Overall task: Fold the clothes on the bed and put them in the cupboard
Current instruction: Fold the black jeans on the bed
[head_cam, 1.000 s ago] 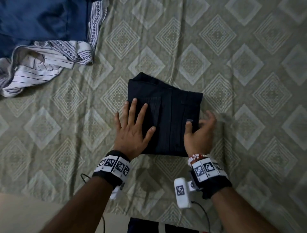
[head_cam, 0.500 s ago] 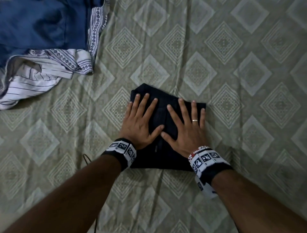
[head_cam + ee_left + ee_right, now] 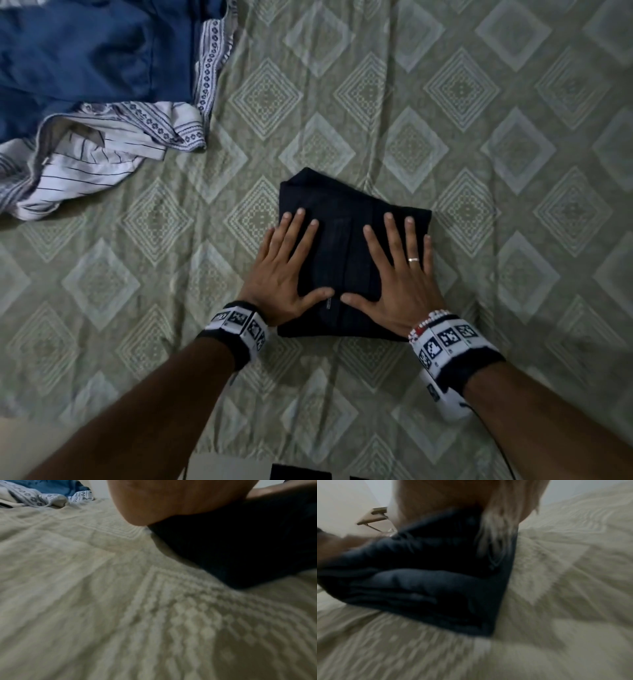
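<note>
A dark navy garment (image 3: 342,253), folded into a compact rectangle, lies on the bed in the middle of the head view. My left hand (image 3: 287,270) lies flat on its left half with fingers spread. Flat on the right half rests my right hand (image 3: 400,274), fingers straight, a ring on one finger. The thumbs nearly meet near the front edge. The left wrist view shows the heel of the left hand (image 3: 173,500) on the dark fabric (image 3: 240,545). In the blurred right wrist view, the stacked folds of the garment (image 3: 423,582) show from the side.
A blue garment (image 3: 85,58) and a white striped one (image 3: 89,161) lie loose at the far left of the green patterned bedsheet (image 3: 513,171). The bed's near edge (image 3: 226,467) runs along the bottom. A small wall shelf (image 3: 373,516) shows in the right wrist view.
My right hand left the garment's right edge and laid itself flat on top. Both hands have slid a little forward over the fold, pressing it down.
</note>
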